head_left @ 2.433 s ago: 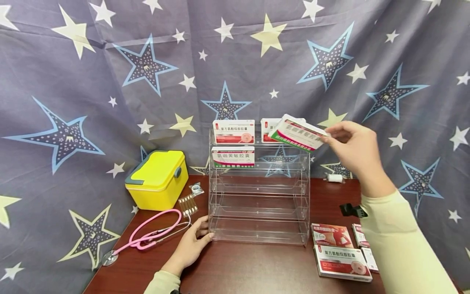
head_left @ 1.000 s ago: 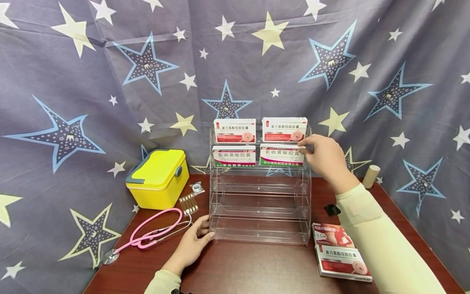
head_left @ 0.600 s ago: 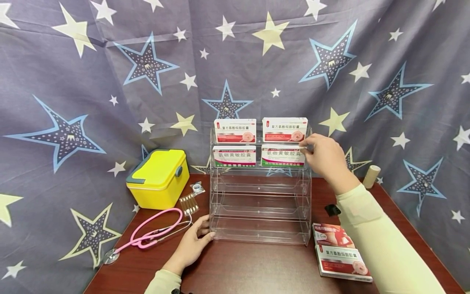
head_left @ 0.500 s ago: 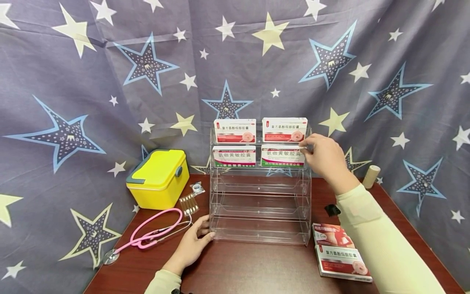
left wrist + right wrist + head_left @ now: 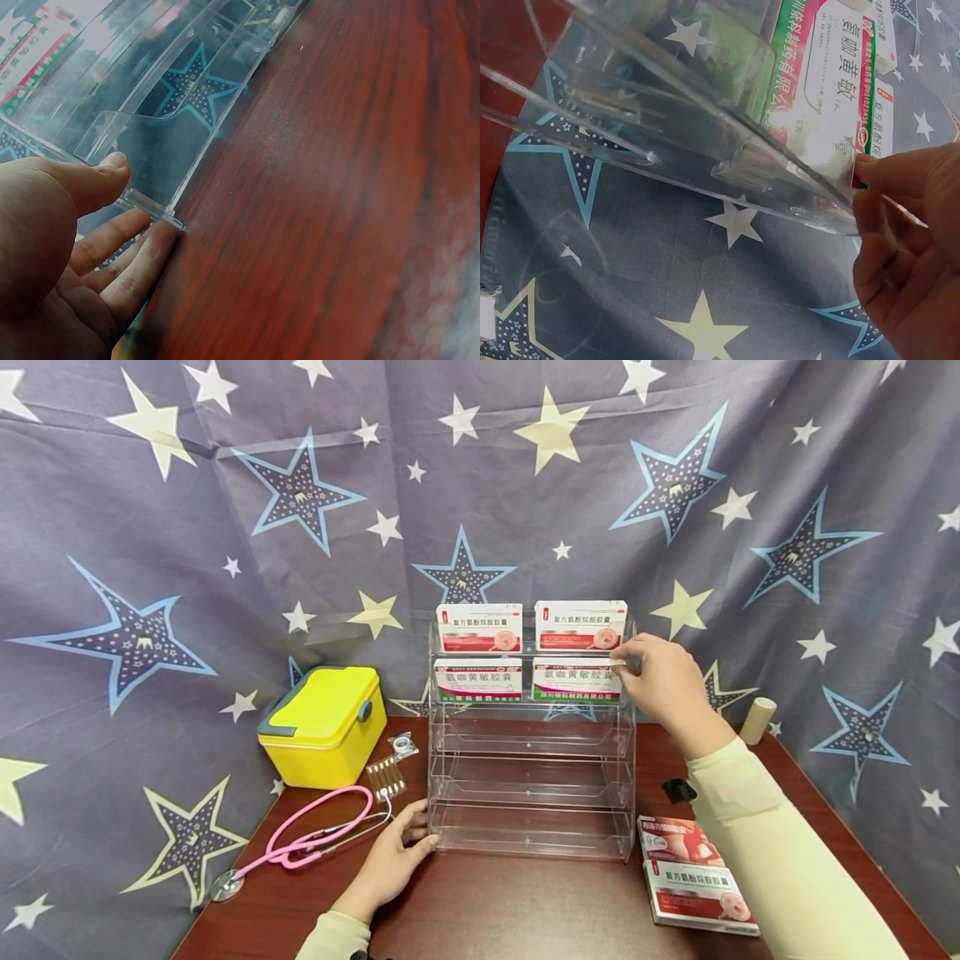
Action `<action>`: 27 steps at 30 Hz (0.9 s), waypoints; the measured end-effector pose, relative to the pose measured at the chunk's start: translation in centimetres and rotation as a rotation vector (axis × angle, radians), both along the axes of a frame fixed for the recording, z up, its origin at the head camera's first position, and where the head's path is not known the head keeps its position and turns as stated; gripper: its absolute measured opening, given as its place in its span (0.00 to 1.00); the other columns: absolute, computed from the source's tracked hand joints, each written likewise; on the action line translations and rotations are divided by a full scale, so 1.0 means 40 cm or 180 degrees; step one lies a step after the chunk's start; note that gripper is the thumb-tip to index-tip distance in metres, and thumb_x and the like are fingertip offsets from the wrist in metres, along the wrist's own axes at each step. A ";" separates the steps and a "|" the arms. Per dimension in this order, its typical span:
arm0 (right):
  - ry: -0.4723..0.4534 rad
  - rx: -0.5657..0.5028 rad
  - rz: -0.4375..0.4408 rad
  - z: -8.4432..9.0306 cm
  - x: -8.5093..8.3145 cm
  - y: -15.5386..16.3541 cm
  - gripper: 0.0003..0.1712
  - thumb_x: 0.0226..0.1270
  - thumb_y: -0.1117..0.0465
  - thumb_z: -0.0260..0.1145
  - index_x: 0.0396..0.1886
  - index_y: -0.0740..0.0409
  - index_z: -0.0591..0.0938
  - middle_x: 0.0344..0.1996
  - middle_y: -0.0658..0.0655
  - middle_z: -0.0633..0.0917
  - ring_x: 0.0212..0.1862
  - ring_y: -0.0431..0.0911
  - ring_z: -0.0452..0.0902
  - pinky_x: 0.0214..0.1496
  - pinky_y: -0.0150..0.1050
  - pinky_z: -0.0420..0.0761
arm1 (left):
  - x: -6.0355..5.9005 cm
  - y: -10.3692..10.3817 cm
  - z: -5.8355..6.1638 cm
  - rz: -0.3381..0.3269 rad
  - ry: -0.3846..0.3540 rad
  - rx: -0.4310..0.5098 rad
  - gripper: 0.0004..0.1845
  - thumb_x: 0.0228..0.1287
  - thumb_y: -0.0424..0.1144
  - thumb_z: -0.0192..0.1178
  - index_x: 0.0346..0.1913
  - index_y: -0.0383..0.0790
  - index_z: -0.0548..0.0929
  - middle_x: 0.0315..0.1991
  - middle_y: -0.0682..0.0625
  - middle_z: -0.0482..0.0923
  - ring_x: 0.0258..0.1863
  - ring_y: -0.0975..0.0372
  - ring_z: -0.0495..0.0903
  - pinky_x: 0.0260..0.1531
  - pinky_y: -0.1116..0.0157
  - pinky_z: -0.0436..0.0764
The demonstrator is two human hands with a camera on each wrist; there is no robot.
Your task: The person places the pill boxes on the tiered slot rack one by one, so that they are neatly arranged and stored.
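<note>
A clear acrylic rack [image 5: 529,793] with several tiers stands mid-table. Two red-and-white boxes [image 5: 480,627] stand on its top tier. Two green-and-white boxes sit on the second tier. My right hand [image 5: 622,662] pinches the right end of the right green-and-white box [image 5: 573,682], which stands upright in the tier. The right wrist view shows thumb and fingers of that hand [image 5: 866,187] on the box's edge [image 5: 832,97] behind the clear lip. My left hand [image 5: 420,831] holds the rack's lower left corner, thumb in front and fingers alongside [image 5: 139,199].
A yellow case [image 5: 322,727], pink stethoscope [image 5: 307,835], swab pack [image 5: 384,777] and small packet [image 5: 402,745] lie left of the rack. On the right are two flat boxes [image 5: 697,893], a black clip [image 5: 678,789] and a bandage roll [image 5: 757,720].
The green-and-white box, earlier held tilted in the air by my right hand, now stands in the second tier's right half. Over the last second nothing has visibly moved.
</note>
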State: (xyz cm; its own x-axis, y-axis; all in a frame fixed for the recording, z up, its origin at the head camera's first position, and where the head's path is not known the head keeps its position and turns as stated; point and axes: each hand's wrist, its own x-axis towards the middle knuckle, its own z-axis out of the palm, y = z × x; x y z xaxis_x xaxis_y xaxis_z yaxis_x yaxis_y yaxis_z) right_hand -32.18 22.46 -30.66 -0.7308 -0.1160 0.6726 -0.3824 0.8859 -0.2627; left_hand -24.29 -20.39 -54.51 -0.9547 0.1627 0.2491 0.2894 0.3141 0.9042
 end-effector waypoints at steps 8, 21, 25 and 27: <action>0.0278 -0.0441 0.0340 -0.016 0.054 0.066 0.11 0.61 0.66 0.79 0.42 0.52 0.92 0.36 0.50 0.89 0.29 0.42 0.76 0.32 0.37 0.72 | 0.000 -0.001 0.002 0.0025 -0.0032 -0.0041 0.29 0.68 0.29 0.70 0.70 0.46 0.77 0.53 0.41 0.83 0.50 0.54 0.85 0.51 0.63 0.83; -0.0904 -0.0498 -0.0030 -0.249 0.237 0.414 0.16 0.65 0.56 0.79 0.51 0.54 0.89 0.36 0.58 0.90 0.34 0.25 0.77 0.33 0.28 0.75 | 0.001 0.004 0.008 0.0042 -0.0079 -0.0024 0.29 0.68 0.29 0.70 0.70 0.46 0.77 0.53 0.41 0.83 0.50 0.53 0.84 0.50 0.63 0.83; -0.1439 -0.0423 -0.0103 -0.334 0.265 0.500 0.21 0.64 0.55 0.79 0.53 0.60 0.87 0.39 0.62 0.91 0.37 0.33 0.82 0.34 0.32 0.78 | 0.001 0.004 0.008 0.0038 -0.0082 -0.0033 0.30 0.68 0.29 0.70 0.70 0.47 0.77 0.53 0.41 0.84 0.50 0.54 0.84 0.51 0.63 0.83; -0.1678 -0.0371 -0.0161 -0.369 0.273 0.534 0.24 0.64 0.55 0.79 0.55 0.63 0.87 0.41 0.64 0.90 0.39 0.41 0.84 0.36 0.35 0.79 | 0.001 0.005 0.007 0.0036 -0.0080 -0.0033 0.30 0.68 0.29 0.70 0.70 0.46 0.77 0.53 0.41 0.84 0.50 0.53 0.84 0.50 0.63 0.83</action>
State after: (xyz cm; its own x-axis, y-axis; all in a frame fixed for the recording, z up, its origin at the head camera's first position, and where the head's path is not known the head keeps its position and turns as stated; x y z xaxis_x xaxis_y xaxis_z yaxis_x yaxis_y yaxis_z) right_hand -21.25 43.80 -45.40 -0.9754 -0.0184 0.2195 -0.1297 0.8533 -0.5051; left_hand -24.24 -20.21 -54.22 -0.9625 0.1544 0.2233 0.2630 0.3266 0.9078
